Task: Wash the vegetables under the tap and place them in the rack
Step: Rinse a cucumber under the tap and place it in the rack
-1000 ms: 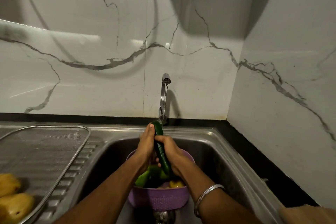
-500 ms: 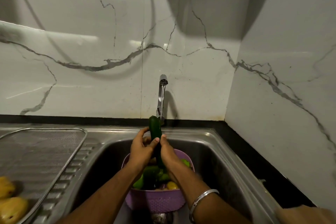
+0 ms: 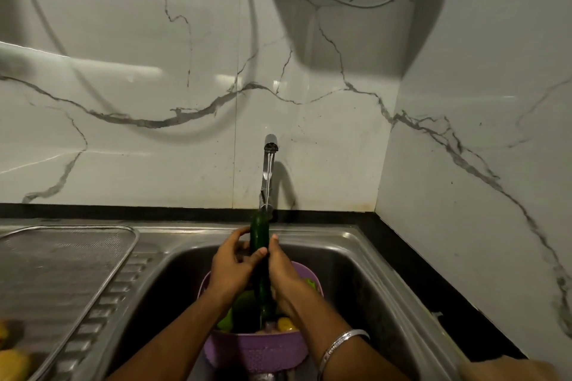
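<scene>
Both hands, left point(image 3: 233, 267) and right point(image 3: 283, 269), have their grip clamped on a cucumber point(image 3: 259, 244) held upright under the running tap point(image 3: 270, 164), above a bowl point(image 3: 257, 353) in the sink point(image 3: 356, 260). Wet skin could slip; the rack point(image 3: 62, 260) sits left.

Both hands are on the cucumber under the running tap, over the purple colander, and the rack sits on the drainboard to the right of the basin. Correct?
Not quite: the rack sits on the drainboard to the left of the basin, as the head view shows. The rest holds: the left hand and right hand are on the cucumber under the running tap, over the purple colander.
</scene>
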Demonstrator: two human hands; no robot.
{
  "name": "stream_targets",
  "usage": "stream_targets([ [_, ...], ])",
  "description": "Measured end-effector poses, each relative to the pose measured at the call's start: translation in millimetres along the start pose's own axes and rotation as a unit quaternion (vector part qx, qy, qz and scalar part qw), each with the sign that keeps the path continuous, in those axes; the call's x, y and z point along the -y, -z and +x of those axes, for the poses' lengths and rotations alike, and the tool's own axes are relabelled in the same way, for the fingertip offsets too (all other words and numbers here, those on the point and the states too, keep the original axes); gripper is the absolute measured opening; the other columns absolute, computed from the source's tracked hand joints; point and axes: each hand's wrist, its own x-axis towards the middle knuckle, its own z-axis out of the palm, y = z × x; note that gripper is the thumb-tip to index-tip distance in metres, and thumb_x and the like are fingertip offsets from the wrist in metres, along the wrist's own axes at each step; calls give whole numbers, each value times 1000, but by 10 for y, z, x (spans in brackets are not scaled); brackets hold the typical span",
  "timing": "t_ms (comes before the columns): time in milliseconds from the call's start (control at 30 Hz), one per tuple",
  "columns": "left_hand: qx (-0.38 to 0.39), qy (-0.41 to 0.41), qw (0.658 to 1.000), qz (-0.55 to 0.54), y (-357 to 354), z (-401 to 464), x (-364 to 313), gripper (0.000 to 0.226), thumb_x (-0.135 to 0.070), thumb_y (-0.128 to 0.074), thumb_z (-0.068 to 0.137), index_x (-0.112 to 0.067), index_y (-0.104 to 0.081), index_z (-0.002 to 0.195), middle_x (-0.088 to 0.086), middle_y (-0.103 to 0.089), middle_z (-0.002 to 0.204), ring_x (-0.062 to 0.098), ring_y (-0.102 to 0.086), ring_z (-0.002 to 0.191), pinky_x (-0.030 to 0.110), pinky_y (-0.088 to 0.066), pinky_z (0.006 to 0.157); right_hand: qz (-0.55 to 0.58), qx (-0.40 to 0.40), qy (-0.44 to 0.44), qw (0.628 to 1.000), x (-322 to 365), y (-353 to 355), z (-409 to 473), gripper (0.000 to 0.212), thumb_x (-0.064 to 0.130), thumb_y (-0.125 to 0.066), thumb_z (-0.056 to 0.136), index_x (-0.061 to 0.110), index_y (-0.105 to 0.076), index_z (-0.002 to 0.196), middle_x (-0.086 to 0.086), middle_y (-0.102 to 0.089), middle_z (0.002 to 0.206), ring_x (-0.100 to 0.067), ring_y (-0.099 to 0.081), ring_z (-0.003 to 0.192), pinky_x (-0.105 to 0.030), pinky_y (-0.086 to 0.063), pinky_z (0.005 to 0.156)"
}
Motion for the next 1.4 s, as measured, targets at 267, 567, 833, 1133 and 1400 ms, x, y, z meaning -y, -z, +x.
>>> stream_targets([
  [267,62,13,996,69,37,-31,15,45,-3,-73,88,-26,-56,123,-6,-65,112,11,-66,98,35,-63,77,-24,-3,63,998,160,-18,19,58,59,-31,105,18,-64,128,-9,-75,105,-25,-71,95,-39,-58,86],
  [567,7,-24,996,81,85,30,10,53,-12,-76,88,-32,-56,132,-7,-66,110,12,-68,100,37,-62,83,-10,21,25,999,15,-22,124,79,75,-28,96,16,-66,130,-14,-70,124,-31,-66,113,-48,-53,100],
  [833,27,8,998,62,37,-8,34,55,-3,-69,92,-29,-53,138,-9,-65,115,15,-65,108,43,-59,93,-45,15,12,999,28,76,59,82,76,-26,95,15,-59,139,-18,-65,133,-34,-63,121,-46,-53,98],
  [1133,84,37,991,97,23,20,134,60,-1,-63,95,-27,-47,147,-3,-65,128,17,-65,114,39,-59,94,-39,0,82,996,208,21,76,78,75,-26,96,17,-55,140,-17,-62,133,-32,-63,118,-37,-58,83],
  [1400,-19,-26,988,153,56,13,-25,53,-21,-87,77,-31,-62,123,-12,-68,99,6,-68,88,21,-58,71,-14,55,2,998,-26,85,91,89,86,-33,82,19,-70,127,-13,-71,126,-30,-65,119,-50,-51,106],
])
